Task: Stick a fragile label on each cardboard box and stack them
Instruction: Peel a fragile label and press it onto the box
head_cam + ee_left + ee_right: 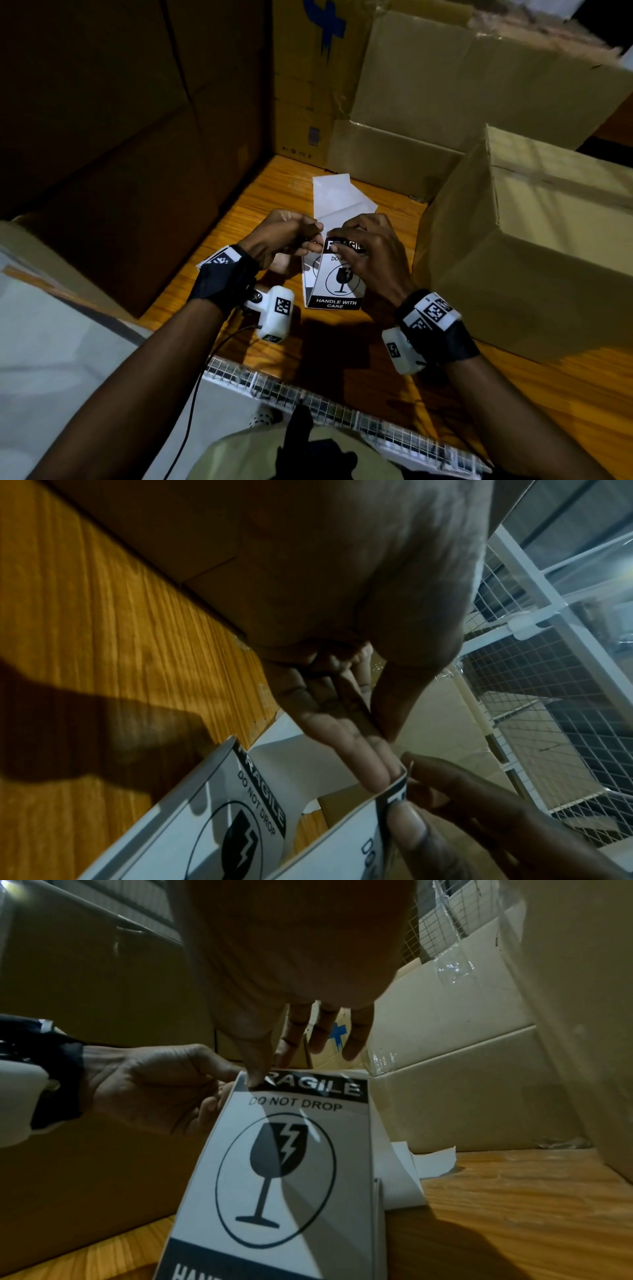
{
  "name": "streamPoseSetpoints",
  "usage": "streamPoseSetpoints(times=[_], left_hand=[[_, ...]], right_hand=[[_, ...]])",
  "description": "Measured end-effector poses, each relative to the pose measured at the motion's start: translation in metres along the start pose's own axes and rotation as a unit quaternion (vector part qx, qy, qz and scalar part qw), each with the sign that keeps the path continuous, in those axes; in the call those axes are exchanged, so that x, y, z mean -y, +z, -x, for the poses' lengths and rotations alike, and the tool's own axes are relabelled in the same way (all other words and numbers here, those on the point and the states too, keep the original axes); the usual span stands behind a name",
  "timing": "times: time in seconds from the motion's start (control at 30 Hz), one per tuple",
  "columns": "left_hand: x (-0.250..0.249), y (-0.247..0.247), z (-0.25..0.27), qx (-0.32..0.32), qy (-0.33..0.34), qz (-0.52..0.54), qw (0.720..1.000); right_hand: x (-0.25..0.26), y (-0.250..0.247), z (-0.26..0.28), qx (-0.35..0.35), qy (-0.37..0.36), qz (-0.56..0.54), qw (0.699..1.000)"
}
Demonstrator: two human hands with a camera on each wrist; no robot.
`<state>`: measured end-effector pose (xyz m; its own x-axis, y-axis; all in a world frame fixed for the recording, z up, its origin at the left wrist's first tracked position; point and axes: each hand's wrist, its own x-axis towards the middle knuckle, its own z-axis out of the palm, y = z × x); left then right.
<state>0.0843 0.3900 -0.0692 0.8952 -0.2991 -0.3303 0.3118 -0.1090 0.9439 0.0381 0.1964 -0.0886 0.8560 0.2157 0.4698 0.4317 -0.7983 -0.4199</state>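
Pinching the top corner of a fragile label (337, 279), both left hand (279, 236) and right hand (371, 253), above wooden table (394, 377).

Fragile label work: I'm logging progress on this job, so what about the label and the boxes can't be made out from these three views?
- Fragile label, head view: the right hand covers part of the FRAGILE heading.
- Same label, right wrist view: the bottom edge cuts off the HANDLE WITH CARE line.
- Whether the backing has separated: the left hand and right hand cover the pinched top corner.
- Cardboard box on the right: only some faces show, so any label elsewhere is hidden.
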Motion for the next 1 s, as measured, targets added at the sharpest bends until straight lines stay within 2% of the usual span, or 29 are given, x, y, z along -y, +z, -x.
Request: streamPoseSetpoints(times=[0.27,0.4,0.53,0.9,1.0], left_hand=[[-0.001,0.001,-0.002,-0.039,-0.005,-0.004,0.999],[0.001,0.000,-0.008,-0.056,-0.003,-0.024,0.998],[0.002,-0.003,-0.015,-0.069,-0.003,-0.044,0.997],[0.013,-0.014,-0.049,-0.112,-0.022,-0.107,0.988],[0.018,-0.023,-0.067,-0.117,-0.022,-0.155,0.981]], right_hand=[[-0.005,-0.004,0.004,0.014,-0.007,-0.016,1.000],[-0.004,-0.012,0.012,0.025,-0.044,0.008,0.999],[-0.001,-0.018,0.024,0.050,-0.036,0.026,0.998],[-0.024,-0.022,0.052,0.207,-0.034,0.050,0.976],[-0.032,-0.021,0.058,0.245,-0.008,0.048,0.968]])
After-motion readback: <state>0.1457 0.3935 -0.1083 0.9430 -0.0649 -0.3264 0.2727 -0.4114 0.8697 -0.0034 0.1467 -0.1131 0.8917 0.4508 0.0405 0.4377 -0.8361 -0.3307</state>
